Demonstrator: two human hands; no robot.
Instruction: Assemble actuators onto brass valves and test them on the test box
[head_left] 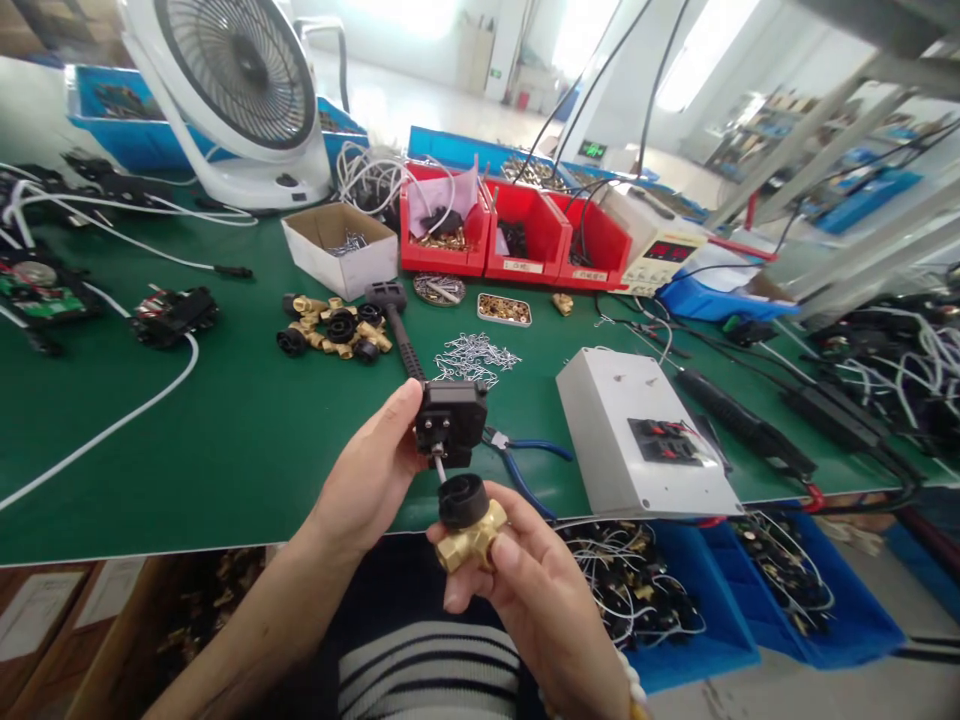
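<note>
My left hand [375, 475] is closed round a black plastic block [452, 420] with a thin metal pin sticking out below it. My right hand [525, 580] grips a brass fitting [469, 542] topped by a black round cap [463, 498]. The pin points down at the cap, just above it. Both are held over the near edge of the green table [225, 440]. A long black ribbed handle [401, 335] lies on the table behind the block.
On the table lie a pile of brass and black fittings [334, 327], a heap of wire clips [472, 357], blue-handled pliers [525, 462], a white box [637, 435], a cardboard box [341, 245], red bins [517, 235] and a fan [240, 90]. Blue bins of wired parts [697, 590] sit below right.
</note>
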